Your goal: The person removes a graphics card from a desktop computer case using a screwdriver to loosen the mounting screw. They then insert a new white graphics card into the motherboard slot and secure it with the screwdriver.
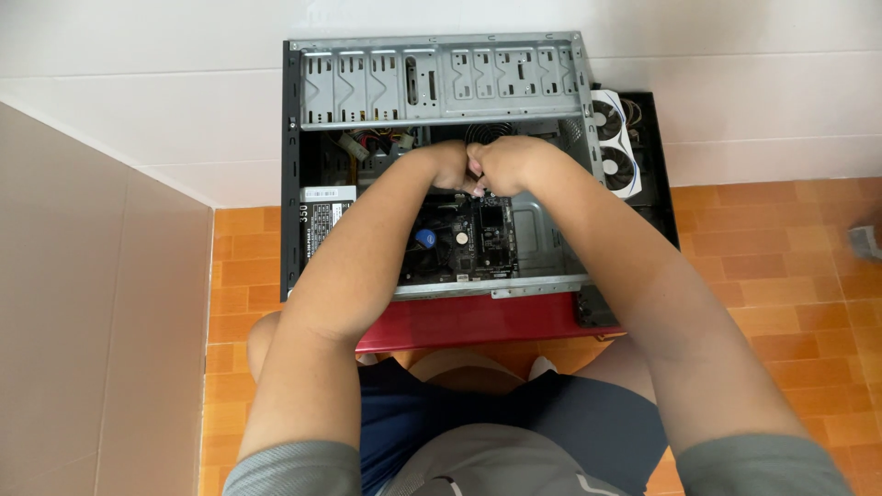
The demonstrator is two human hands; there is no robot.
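From the head camera, looking straight down: both arms are reaching into the open computer case point(441, 83), which is lying on its side on a red stool point(469, 321) over orange floor tiles. The left hand point(450, 165) and the right hand point(510, 163) are meeting knuckle to knuckle in the far middle of the case, just above the motherboard point(469, 239). Both are curling into tight fists, fingers folded in and pressing against each other; whatever they are pinching is hiding between them, so I cannot tell what it is. Near the hands, a round fan grille is peeking out at the far side. To the left, the power supply point(322, 216) is sitting against the case wall, with a bundle of cables just beyond it. To the right, outside the case, a white graphics card point(614, 142) with two fans is resting on a black panel. The person's knees are showing beneath the stool.
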